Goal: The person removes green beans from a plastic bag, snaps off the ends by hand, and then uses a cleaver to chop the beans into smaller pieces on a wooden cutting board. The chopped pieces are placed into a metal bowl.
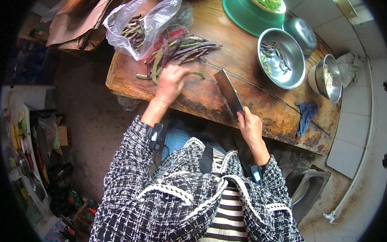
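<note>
My right hand (250, 123) grips the handle of a kitchen cleaver (228, 90), its broad blade pointing up and left over the wooden table (270, 123). At the near edge of a heap of purple and green bean pods (191, 49) is my left hand (172, 82). A curved green bean pod (197, 74) shows just beyond its fingers; whether they hold it I cannot tell. More pods sit inside a clear plastic bag (115, 33) behind that hand. Right of the cleaver, a steel bowl (293, 54) contains short cut bean pieces (274, 55).
A green plastic colander (234, 13) stands at the back, with a bowl of shredded green food (269, 2) above it. An overturned steel bowl (300, 35), a bowl of pale pieces (328, 79) and a blue cloth (307, 117) are at the right. Cardboard (78, 21) lies back left.
</note>
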`<action>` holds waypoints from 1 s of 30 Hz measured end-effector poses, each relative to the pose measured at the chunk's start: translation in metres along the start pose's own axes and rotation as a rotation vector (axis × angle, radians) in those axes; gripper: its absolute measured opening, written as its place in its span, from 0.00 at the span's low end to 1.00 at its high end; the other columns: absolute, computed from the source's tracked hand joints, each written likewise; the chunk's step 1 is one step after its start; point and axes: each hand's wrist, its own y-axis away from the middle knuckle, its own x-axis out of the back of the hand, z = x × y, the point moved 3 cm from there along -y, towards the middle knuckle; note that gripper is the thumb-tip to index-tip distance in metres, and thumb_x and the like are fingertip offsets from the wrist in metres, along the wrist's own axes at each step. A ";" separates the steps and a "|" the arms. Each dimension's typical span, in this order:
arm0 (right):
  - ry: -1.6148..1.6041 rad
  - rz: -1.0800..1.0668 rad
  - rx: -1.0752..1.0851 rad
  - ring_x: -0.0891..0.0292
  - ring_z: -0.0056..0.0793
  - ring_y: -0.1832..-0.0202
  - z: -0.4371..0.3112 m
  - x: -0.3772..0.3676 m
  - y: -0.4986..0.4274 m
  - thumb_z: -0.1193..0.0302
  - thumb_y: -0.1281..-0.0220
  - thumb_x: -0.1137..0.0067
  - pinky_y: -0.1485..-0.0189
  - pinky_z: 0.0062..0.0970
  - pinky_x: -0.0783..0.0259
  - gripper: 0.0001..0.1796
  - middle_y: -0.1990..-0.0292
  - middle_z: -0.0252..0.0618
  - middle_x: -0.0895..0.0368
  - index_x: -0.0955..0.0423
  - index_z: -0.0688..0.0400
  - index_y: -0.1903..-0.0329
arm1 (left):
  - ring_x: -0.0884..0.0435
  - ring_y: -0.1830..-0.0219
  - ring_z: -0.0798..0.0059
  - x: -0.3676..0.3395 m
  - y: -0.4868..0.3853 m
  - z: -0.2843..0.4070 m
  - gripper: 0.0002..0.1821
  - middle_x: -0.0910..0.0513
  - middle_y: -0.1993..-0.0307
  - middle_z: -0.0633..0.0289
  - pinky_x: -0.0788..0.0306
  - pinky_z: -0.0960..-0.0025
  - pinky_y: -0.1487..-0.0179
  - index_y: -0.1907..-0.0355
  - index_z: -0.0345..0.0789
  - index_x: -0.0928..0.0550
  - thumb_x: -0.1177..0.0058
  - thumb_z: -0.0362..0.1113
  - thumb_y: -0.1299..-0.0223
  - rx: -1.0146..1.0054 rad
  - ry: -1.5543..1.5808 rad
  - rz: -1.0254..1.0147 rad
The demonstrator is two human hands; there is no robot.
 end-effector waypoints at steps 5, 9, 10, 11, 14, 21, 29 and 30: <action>0.019 -0.011 0.070 0.21 0.54 0.73 -0.014 0.008 -0.001 0.68 0.34 0.43 0.73 0.48 0.27 0.08 0.76 0.50 0.20 0.32 0.57 0.63 | 0.21 0.56 0.59 -0.029 0.035 0.033 0.14 0.19 0.62 0.60 0.26 0.60 0.52 0.58 0.39 0.16 0.36 0.30 0.50 0.141 0.077 -0.095; 0.078 -0.060 0.147 0.21 0.52 0.73 -0.027 0.010 0.000 0.69 0.35 0.44 0.74 0.46 0.27 0.08 0.75 0.47 0.20 0.34 0.56 0.63 | 0.22 0.57 0.60 -0.038 0.045 0.036 0.12 0.20 0.63 0.62 0.27 0.61 0.54 0.59 0.39 0.16 0.36 0.30 0.49 0.148 0.088 -0.096; 0.100 -0.056 0.158 0.20 0.51 0.74 -0.030 0.008 -0.001 0.69 0.35 0.45 0.74 0.46 0.26 0.07 0.76 0.47 0.20 0.33 0.57 0.63 | 0.22 0.58 0.61 -0.039 0.045 0.036 0.11 0.20 0.64 0.63 0.27 0.61 0.55 0.59 0.39 0.15 0.37 0.29 0.48 0.151 0.096 -0.082; 0.126 -0.066 0.157 0.20 0.51 0.75 -0.031 0.006 -0.002 0.69 0.34 0.45 0.75 0.46 0.26 0.07 0.77 0.47 0.20 0.33 0.57 0.64 | 0.22 0.59 0.60 -0.039 0.045 0.036 0.11 0.20 0.64 0.62 0.27 0.61 0.55 0.60 0.39 0.15 0.37 0.30 0.48 0.146 0.089 -0.078; 0.183 -0.087 0.164 0.20 0.49 0.76 -0.032 -0.004 -0.006 0.69 0.34 0.46 0.75 0.45 0.26 0.07 0.78 0.47 0.20 0.33 0.58 0.65 | 0.22 0.59 0.60 -0.040 0.047 0.034 0.10 0.19 0.64 0.61 0.27 0.61 0.56 0.60 0.39 0.14 0.36 0.30 0.48 0.153 0.094 -0.074; 0.139 -0.037 0.156 0.20 0.50 0.76 -0.029 -0.020 -0.019 0.68 0.34 0.45 0.75 0.46 0.25 0.08 0.79 0.48 0.20 0.31 0.58 0.63 | 0.22 0.58 0.59 -0.039 0.047 0.034 0.12 0.19 0.62 0.61 0.27 0.61 0.54 0.59 0.39 0.14 0.36 0.29 0.48 0.128 0.108 -0.085; 0.107 -0.061 0.251 0.20 0.50 0.75 -0.038 -0.002 -0.016 0.70 0.36 0.44 0.74 0.45 0.25 0.06 0.78 0.47 0.20 0.31 0.57 0.62 | 0.23 0.53 0.61 -0.015 0.061 0.036 0.15 0.20 0.59 0.62 0.27 0.60 0.49 0.57 0.38 0.16 0.36 0.29 0.51 0.198 0.071 -0.064; 0.117 -0.051 0.299 0.20 0.49 0.75 -0.042 -0.003 -0.016 0.70 0.37 0.45 0.75 0.44 0.25 0.06 0.78 0.47 0.20 0.31 0.57 0.63 | 0.23 0.54 0.60 -0.013 0.063 0.033 0.14 0.20 0.60 0.62 0.27 0.60 0.49 0.58 0.38 0.16 0.36 0.28 0.51 0.217 0.081 -0.077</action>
